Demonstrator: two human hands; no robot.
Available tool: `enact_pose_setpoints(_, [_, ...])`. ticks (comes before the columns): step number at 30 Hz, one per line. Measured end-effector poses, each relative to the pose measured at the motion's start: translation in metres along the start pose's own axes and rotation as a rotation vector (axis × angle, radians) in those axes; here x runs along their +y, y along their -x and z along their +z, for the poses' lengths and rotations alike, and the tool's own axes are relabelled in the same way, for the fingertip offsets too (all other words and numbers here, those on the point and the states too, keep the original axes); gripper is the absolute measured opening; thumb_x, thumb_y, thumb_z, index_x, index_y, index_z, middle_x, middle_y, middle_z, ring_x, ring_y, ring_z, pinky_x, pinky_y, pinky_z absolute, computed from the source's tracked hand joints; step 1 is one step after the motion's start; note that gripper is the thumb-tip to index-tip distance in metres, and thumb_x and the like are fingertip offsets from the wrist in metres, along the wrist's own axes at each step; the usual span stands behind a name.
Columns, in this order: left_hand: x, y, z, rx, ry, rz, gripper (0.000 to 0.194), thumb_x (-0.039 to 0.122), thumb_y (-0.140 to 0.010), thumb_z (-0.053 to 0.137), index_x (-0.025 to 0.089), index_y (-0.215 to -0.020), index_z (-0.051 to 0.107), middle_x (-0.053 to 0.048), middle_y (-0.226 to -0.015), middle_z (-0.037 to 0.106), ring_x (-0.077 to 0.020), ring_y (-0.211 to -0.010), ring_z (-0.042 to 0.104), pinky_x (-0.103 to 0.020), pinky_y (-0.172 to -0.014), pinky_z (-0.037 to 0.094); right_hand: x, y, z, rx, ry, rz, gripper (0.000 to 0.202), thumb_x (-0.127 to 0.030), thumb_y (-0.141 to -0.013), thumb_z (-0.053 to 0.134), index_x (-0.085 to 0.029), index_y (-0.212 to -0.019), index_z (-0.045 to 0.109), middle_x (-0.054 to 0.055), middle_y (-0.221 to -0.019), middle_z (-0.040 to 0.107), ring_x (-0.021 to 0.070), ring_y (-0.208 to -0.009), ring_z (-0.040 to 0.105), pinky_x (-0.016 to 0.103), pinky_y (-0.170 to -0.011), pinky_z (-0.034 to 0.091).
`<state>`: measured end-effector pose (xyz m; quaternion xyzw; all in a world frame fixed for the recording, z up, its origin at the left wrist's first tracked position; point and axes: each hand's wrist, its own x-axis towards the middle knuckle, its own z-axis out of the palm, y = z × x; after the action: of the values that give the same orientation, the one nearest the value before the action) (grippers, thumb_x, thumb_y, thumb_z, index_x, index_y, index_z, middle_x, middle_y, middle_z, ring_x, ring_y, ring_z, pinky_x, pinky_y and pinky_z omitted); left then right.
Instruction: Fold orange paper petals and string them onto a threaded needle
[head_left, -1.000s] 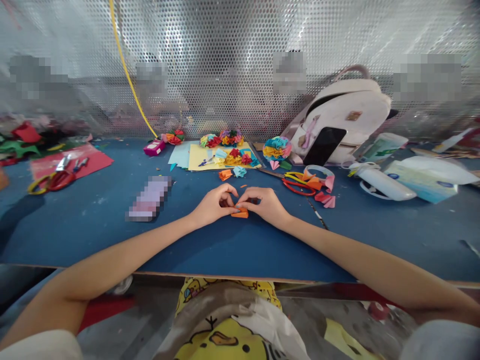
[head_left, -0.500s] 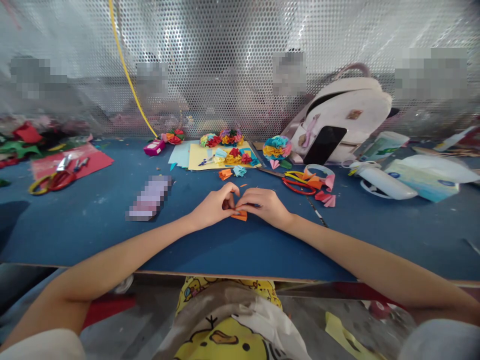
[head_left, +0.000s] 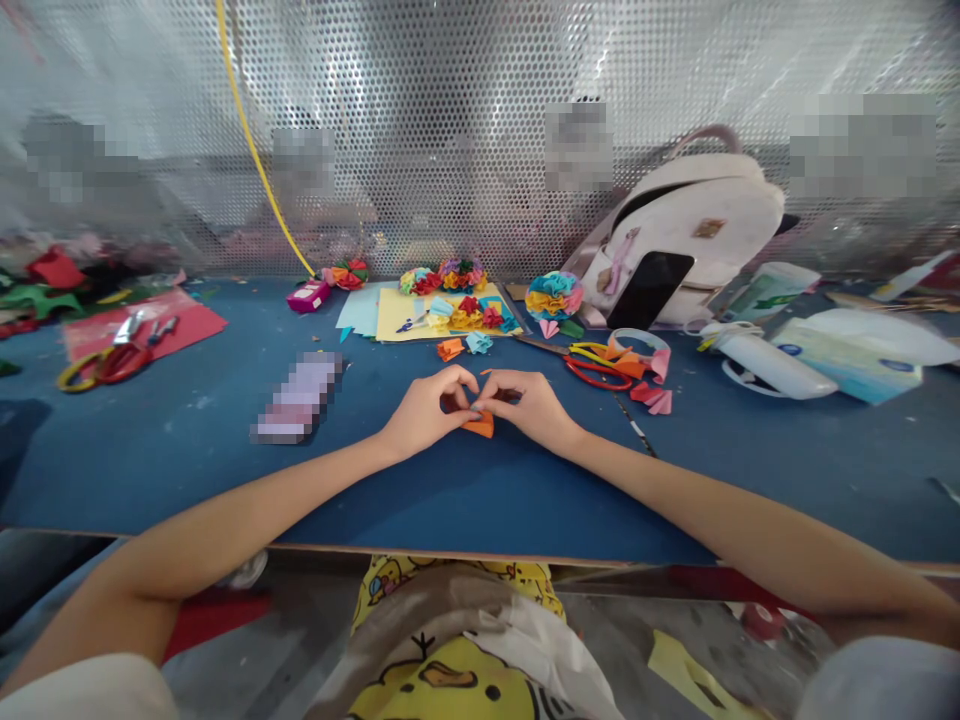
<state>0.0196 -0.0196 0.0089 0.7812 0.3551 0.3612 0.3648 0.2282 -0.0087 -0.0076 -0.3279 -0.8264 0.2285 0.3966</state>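
Note:
Fingertips of both hands meet over a small folded piece of orange paper (head_left: 480, 426) near the middle of the blue table (head_left: 420, 500). My left hand (head_left: 426, 410) pinches it from the left, thumb and index finger curled together. From the right, my right hand (head_left: 534, 408) pinches at the paper's upper edge. The fingers hide part of the paper. Just beyond the hands lie an orange crumpled paper piece (head_left: 451, 349) and a light blue one (head_left: 479, 343).
Red-and-yellow scissors (head_left: 600, 372) lie to the right among paper scraps. Behind are yellow paper sheets (head_left: 390, 318), a paper flower ball (head_left: 553, 296), a white backpack (head_left: 697, 220) and a black phone (head_left: 649, 290). At left are a blurred phone-like object (head_left: 298, 398) and more scissors (head_left: 124, 362).
The right hand's fingers have bent and shifted slightly at the paper, its knuckles a little higher. The left hand stays nearly in place.

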Motion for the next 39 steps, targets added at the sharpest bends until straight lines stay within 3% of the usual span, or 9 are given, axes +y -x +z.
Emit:
enact_pose_setpoints(2, [-0.001,-0.001,-0.004,0.025,-0.010,0.001,0.020,0.021,-0.080,0.076,0.017,-0.099,0.067,0.002,-0.069,0.069,-0.0140,-0.065,0.064,-0.025,-0.069,0.050,0.008,-0.005,-0.010,-0.054,0.001,0.015,0.034,-0.044,-0.099,0.057,-0.018,-0.083,0.072,0.004,-0.075,0.070,0.0170,-0.065,0.063,0.029,-0.059,0.049])
enact_pose_setpoints(6, [-0.006,-0.003,-0.015,0.078,-0.068,0.007,0.010,0.020,-0.081,0.075,0.017,-0.089,0.079,-0.004,-0.081,0.077,-0.0154,-0.071,0.068,-0.026,-0.071,0.052,0.026,-0.013,-0.045,-0.257,0.042,-0.033,0.021,-0.043,-0.091,0.069,-0.024,-0.096,0.077,0.005,-0.107,0.074,0.0208,-0.094,0.069,0.032,-0.083,0.052])
enact_pose_setpoints(8, [-0.009,-0.004,-0.019,0.099,-0.080,0.014,0.008,0.019,-0.081,0.074,0.017,-0.085,0.080,-0.006,-0.085,0.079,-0.0158,-0.072,0.069,-0.026,-0.071,0.053,0.033,-0.015,-0.059,-0.354,0.208,-0.096,0.022,-0.042,-0.096,0.062,-0.025,-0.104,0.074,0.006,-0.114,0.072,0.0225,-0.107,0.066,0.034,-0.094,0.049])
enact_pose_setpoints(11, [-0.012,-0.006,-0.022,0.116,-0.060,0.011,0.010,0.015,-0.080,0.073,0.016,-0.083,0.082,-0.006,-0.085,0.080,-0.0151,-0.071,0.069,-0.024,-0.069,0.052,0.039,-0.015,-0.068,-0.419,0.418,-0.154,0.024,-0.038,-0.103,0.051,-0.023,-0.101,0.069,0.007,-0.108,0.070,0.0232,-0.104,0.063,0.034,-0.089,0.047])
enact_pose_setpoints(20, [-0.016,-0.006,-0.019,0.118,0.013,-0.041,0.012,0.015,-0.078,0.072,0.015,-0.083,0.083,-0.006,-0.078,0.079,-0.0146,-0.064,0.068,-0.022,-0.058,0.049,0.024,-0.013,-0.067,-0.493,0.485,-0.201,0.020,-0.030,-0.103,0.050,-0.023,-0.089,0.063,0.004,-0.093,0.067,0.0195,-0.091,0.063,0.027,-0.073,0.043])
enact_pose_setpoints(25, [-0.020,-0.007,-0.019,0.126,0.039,-0.060,0.012,0.018,-0.078,0.072,0.015,-0.083,0.083,-0.007,-0.079,0.080,-0.0154,-0.065,0.069,-0.023,-0.059,0.050,0.025,-0.012,-0.067,-0.442,0.536,-0.208,0.012,-0.026,-0.102,0.051,-0.022,-0.102,0.063,0.006,-0.105,0.069,0.0210,-0.097,0.063,0.029,-0.078,0.043])
enact_pose_setpoints(31, [-0.022,-0.007,-0.018,0.125,0.059,-0.069,0.013,0.022,-0.076,0.074,0.015,-0.082,0.083,-0.007,-0.075,0.079,-0.0151,-0.062,0.067,-0.023,-0.057,0.048,0.031,-0.013,-0.068,-0.424,0.632,-0.248,0.022,-0.027,-0.104,0.046,-0.021,-0.091,0.063,0.006,-0.092,0.067,0.0207,-0.087,0.061,0.029,-0.072,0.042])
enact_pose_setpoints(39, [-0.023,-0.007,-0.018,0.125,0.077,-0.064,0.012,0.020,-0.075,0.072,0.015,-0.080,0.082,-0.007,-0.080,0.080,-0.0162,-0.067,0.069,-0.024,-0.062,0.051,0.013,-0.010,-0.056,-0.456,0.574,-0.296,0.024,-0.029,-0.106,0.045,-0.021,-0.090,0.062,0.006,-0.095,0.068,0.0181,-0.089,0.064,0.027,-0.075,0.044])
